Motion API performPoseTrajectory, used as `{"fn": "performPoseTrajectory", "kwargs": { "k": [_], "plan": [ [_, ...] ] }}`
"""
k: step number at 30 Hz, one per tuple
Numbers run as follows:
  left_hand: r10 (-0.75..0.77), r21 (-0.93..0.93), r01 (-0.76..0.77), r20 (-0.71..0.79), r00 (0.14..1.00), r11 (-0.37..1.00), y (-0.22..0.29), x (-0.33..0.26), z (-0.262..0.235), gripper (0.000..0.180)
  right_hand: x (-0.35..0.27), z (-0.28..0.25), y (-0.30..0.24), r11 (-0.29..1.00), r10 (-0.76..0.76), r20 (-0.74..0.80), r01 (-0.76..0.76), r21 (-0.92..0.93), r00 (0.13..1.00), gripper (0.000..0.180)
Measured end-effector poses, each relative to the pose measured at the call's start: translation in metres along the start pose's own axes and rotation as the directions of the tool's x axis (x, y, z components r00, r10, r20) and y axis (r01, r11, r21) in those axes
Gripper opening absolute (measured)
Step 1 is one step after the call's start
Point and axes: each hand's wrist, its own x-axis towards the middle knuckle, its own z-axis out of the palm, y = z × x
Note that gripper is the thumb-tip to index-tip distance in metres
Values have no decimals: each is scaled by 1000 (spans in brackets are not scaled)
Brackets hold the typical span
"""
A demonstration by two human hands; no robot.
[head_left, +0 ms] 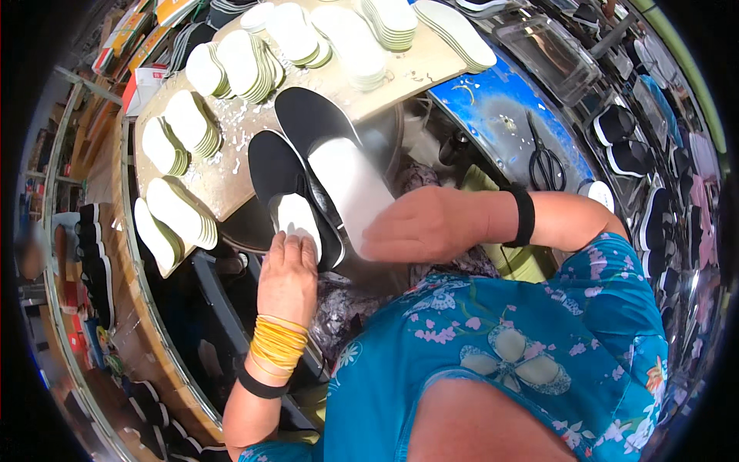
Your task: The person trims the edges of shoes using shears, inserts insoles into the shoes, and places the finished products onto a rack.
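Observation:
Two black slip-on shoes with white edges lie side by side, toes pointing away from me; I see the left shoe [271, 160] and the right shoe [308, 115]. A white insole [296, 217] shows in the left shoe's opening. My left hand [289, 273], with yellow bands at the wrist, lays its fingers on that insole's near end; its thumb is hidden. A second white insole [346, 177] reaches over the right shoe's opening, smeared by motion. My right hand [423, 223], also blurred, is closed around its near end.
Beyond the shoes, a beige board [231, 181] carries several stacks of pale insoles [250, 65] and white scraps. Black scissors [545, 158] lie on a blue worktop [493, 100] at right. Shelves of dark shoes [627, 146] stand at the far right; more shoes [96, 269] line the left.

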Motion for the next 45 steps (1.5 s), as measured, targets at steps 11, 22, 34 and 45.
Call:
{"fn": "performPoseTrajectory", "kwargs": {
  "k": [11, 22, 34, 45],
  "plan": [
    [-20, -99, 138, 741, 672, 985, -22, 77, 10, 43, 14, 8, 60, 848, 493, 203, -519, 108, 846, 21],
    [-158, -394, 269, 293, 943, 879, -1, 111, -40, 29, 29, -9, 68, 695, 714, -158, -663, 276, 682, 24],
    [221, -493, -162, 63, 973, 855, 18, 65, -1, 15, -4, 38, 40, 966, 215, 74, -201, -161, 974, 10],
    [-191, -628, 761, 777, 600, -162, -30, 62, 19, 64, 49, 87, 65, 932, 357, 726, -280, -231, 588, 10]
  ]
}}
